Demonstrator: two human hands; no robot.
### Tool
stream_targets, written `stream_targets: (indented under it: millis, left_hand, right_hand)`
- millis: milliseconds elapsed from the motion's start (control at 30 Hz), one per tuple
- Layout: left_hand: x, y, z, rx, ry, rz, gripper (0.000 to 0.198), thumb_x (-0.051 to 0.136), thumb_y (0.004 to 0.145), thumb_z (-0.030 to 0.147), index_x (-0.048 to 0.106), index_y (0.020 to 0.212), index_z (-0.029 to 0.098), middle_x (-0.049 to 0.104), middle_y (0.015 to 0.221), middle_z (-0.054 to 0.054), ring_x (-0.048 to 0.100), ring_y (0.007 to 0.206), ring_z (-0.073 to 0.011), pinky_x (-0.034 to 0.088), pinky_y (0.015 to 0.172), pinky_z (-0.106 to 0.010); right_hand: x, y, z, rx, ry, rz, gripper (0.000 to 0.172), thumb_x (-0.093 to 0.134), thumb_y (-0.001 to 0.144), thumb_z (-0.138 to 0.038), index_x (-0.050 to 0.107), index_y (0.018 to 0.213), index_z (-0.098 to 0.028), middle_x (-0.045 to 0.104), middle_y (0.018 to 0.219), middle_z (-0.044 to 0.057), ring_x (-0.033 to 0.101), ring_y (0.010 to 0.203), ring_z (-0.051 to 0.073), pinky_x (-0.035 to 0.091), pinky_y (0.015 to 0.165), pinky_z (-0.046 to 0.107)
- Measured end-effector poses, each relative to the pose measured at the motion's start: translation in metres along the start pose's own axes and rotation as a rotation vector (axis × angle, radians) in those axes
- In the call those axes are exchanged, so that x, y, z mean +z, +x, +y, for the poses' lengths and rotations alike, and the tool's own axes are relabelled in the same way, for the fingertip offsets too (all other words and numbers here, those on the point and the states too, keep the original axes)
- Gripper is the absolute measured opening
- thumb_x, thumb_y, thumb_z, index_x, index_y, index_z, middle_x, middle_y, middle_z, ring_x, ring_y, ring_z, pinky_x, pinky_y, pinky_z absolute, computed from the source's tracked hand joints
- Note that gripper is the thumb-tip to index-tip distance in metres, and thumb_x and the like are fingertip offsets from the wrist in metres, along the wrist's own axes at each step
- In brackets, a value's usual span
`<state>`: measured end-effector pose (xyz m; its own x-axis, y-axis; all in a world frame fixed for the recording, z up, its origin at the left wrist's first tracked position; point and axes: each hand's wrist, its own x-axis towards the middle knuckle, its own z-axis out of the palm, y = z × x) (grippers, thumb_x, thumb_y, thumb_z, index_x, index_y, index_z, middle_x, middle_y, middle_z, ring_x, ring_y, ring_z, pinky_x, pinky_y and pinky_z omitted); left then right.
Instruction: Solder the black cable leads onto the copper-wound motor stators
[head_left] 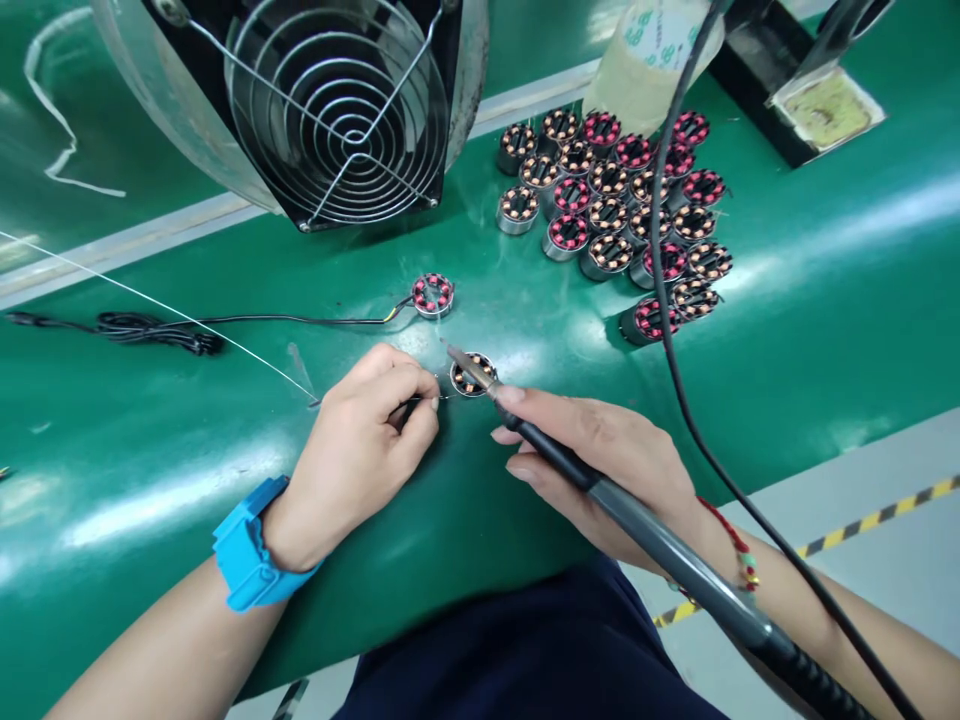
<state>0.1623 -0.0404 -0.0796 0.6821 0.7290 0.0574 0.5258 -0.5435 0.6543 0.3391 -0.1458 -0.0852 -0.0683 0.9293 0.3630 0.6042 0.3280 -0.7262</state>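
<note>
In my right hand (pixel 600 450) is a soldering iron (pixel 660 540), gripped near its front, its tip pointing up and left. The tip is over a small motor stator (pixel 473 375) with copper windings in a metal ring, standing on the green bench. To its left, my left hand (pixel 367 430) is closed in a pinch on a thin solder wire (pixel 446 397), whose short end reaches toward the ring. A thin pale line (pixel 187 318) runs from the far left to behind this hand. Just above sits a red-wound stator (pixel 433 295) with a black cable attached.
A fan with a wire guard (pixel 352 140) stands at the back left. Several stators (pixel 607 213) are grouped at the back right, beside a tape-wrapped container (pixel 652 70). An iron stand with a sponge (pixel 829 108) lies beyond. The iron's cord (pixel 667 330) crosses the right side. A coiled cable (pixel 157 328) lies left.
</note>
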Motion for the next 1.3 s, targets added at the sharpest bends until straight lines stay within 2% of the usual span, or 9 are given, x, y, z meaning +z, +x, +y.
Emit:
stream_targets:
  millis: [267,433,600,700,800,933,1067,1167,1300]
  left_hand:
    - [0.0,0.0,-0.004,0.029,-0.01,0.009,0.016,0.05,0.078,0.004,0.057,0.075,0.018,0.058,0.08,-0.001,0.054,0.074,-0.0126,0.044,0.066,-0.025]
    - [0.001,-0.001,-0.002,0.018,-0.019,0.01,0.016,0.049,0.078,0.005,0.057,0.075,0.018,0.058,0.081,-0.001,0.056,0.078,-0.0139,0.045,0.069,-0.026]
    - [0.0,-0.001,-0.001,0.02,-0.045,0.034,0.016,0.049,0.08,0.006,0.058,0.074,0.017,0.057,0.079,0.0,0.054,0.075,-0.0116,0.045,0.069,-0.023]
    - [-0.002,-0.003,-0.005,-0.099,-0.14,0.011,0.011,0.051,0.081,0.01,0.059,0.083,0.018,0.056,0.078,0.001,0.055,0.072,-0.0108,0.045,0.066,-0.022]
    - [-0.006,-0.001,-0.011,-0.361,-0.349,-0.084,0.019,0.055,0.082,0.019,0.054,0.101,0.019,0.056,0.076,0.003,0.054,0.062,-0.0094,0.045,0.055,-0.02]
    - [-0.015,0.006,-0.013,-0.62,-0.561,-0.28,0.015,0.056,0.08,0.032,0.053,0.085,0.017,0.047,0.057,0.006,0.043,0.043,-0.0077,0.034,0.038,-0.017]
    - [-0.021,0.012,-0.008,-0.649,-0.646,-0.201,0.018,0.061,0.073,0.033,0.057,0.074,0.015,0.043,0.054,0.007,0.032,0.044,-0.0037,0.026,0.04,-0.015]
    - [-0.021,0.012,-0.005,-0.626,-0.609,-0.137,0.019,0.066,0.069,0.032,0.059,0.067,0.014,0.05,0.058,0.005,0.039,0.052,-0.0048,0.032,0.048,-0.015]
    - [-0.015,0.009,-0.003,-0.67,-0.536,-0.161,0.022,0.068,0.065,0.036,0.065,0.067,0.014,0.055,0.057,0.002,0.042,0.053,-0.008,0.034,0.049,-0.019]
  right_hand:
    - [-0.013,0.034,0.005,0.02,-0.146,-0.261,0.02,0.048,0.091,-0.014,0.056,0.108,-0.021,0.068,0.089,0.002,0.063,0.077,0.018,0.047,0.071,0.031]
    - [0.0,0.049,0.012,0.027,-0.094,-0.262,0.034,0.051,0.081,-0.008,0.05,0.112,-0.022,0.062,0.093,0.002,0.054,0.086,0.019,0.043,0.078,0.031]
    - [0.02,0.051,0.024,-0.001,-0.119,-0.254,0.028,0.048,0.084,-0.01,0.053,0.108,-0.022,0.057,0.082,0.001,0.048,0.081,0.02,0.039,0.076,0.032]
    - [0.024,0.049,0.028,-0.014,-0.105,-0.2,0.032,0.048,0.08,-0.007,0.052,0.108,-0.021,0.058,0.083,0.001,0.048,0.08,0.019,0.039,0.077,0.032]
    - [0.023,0.046,0.03,-0.029,-0.05,-0.1,0.039,0.046,0.077,-0.003,0.049,0.112,-0.02,0.06,0.084,0.001,0.049,0.081,0.019,0.041,0.078,0.032]
    - [0.024,0.043,0.031,-0.019,-0.057,-0.096,0.041,0.05,0.078,-0.005,0.048,0.117,-0.018,0.062,0.096,0.004,0.05,0.09,0.021,0.041,0.081,0.034]
    - [0.026,0.043,0.03,0.016,-0.095,-0.16,0.042,0.055,0.078,-0.008,0.049,0.118,-0.016,0.062,0.1,0.006,0.05,0.091,0.021,0.039,0.082,0.034]
    - [0.024,0.044,0.028,-0.003,-0.072,-0.185,0.042,0.055,0.076,-0.007,0.05,0.117,-0.016,0.062,0.1,0.005,0.049,0.091,0.02,0.038,0.083,0.032]
    - [0.022,0.043,0.025,-0.035,-0.084,-0.196,0.036,0.054,0.078,-0.008,0.052,0.113,-0.017,0.06,0.096,0.004,0.047,0.089,0.02,0.037,0.081,0.03]
